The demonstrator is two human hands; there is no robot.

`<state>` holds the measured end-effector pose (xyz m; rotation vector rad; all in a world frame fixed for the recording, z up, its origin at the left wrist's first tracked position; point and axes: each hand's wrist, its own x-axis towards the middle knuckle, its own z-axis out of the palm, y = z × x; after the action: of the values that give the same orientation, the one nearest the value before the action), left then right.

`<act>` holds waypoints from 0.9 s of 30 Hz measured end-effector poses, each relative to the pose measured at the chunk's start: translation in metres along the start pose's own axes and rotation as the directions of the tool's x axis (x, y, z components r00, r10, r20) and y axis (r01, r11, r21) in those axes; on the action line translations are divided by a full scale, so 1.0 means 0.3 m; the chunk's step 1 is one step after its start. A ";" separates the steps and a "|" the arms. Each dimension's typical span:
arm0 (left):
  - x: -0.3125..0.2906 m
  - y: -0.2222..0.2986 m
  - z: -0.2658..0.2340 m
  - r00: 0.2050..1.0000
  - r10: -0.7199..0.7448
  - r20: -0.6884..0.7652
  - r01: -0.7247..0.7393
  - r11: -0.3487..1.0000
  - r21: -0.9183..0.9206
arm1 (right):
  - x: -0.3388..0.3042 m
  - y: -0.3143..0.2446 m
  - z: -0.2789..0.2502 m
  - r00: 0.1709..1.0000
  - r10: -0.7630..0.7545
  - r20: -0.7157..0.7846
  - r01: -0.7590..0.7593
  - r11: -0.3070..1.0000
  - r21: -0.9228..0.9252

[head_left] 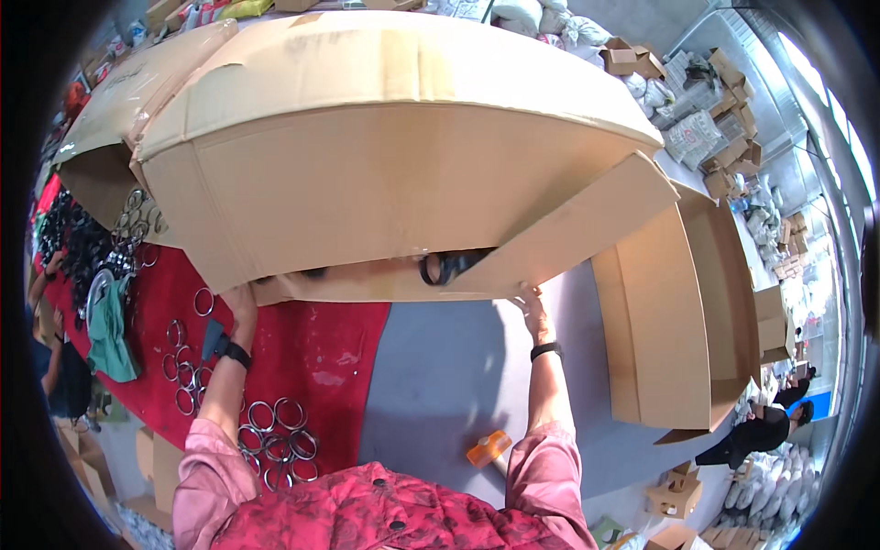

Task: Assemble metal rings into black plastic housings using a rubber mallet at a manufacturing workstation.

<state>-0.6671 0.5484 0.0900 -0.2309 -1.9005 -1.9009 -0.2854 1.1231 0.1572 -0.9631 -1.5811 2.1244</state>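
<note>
A large cardboard box (367, 174) lies across the table in front of me, its flapped opening toward me. My left hand (240, 304) is at the box's lower left corner, its fingers hidden behind the cardboard. At the lower right, my right hand (534, 310) grips the edge of the box by a folded-out flap (577, 220). Through the gap between the flaps a black ring-shaped thing (434, 269) shows; the rest of the inside is hidden. Several shiny metal rings (277, 444) lie on the red cloth (321, 367) near my left forearm.
Another open cardboard box (655, 312) stands at the right. An orange tape dispenser or similar tool (489, 449) lies beside my right forearm. More rings and a green cloth (114, 330) are at the left, near another person's arm. Stacked sacks (694, 137) and cartons stand behind.
</note>
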 end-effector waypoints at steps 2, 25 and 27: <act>-0.126 0.143 0.171 0.815 -0.566 0.122 0.553 0.824 0.124 | 0.002 -0.005 -0.219 0.995 -0.043 -0.093 0.050 0.996 0.077; 0.098 -0.341 0.027 0.982 -0.012 0.190 0.037 0.990 -0.132 | -0.334 0.125 0.229 0.907 -0.248 -0.340 0.283 0.957 0.056; 0.048 -0.307 0.023 0.977 0.014 0.211 -0.004 0.999 -0.051 | -0.287 0.169 0.133 0.924 -0.200 -0.325 0.246 0.963 0.106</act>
<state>-0.7198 0.5487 0.0129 -0.4741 -1.9826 -1.9878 -0.2438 1.0249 0.1440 -0.9622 -1.2945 1.8005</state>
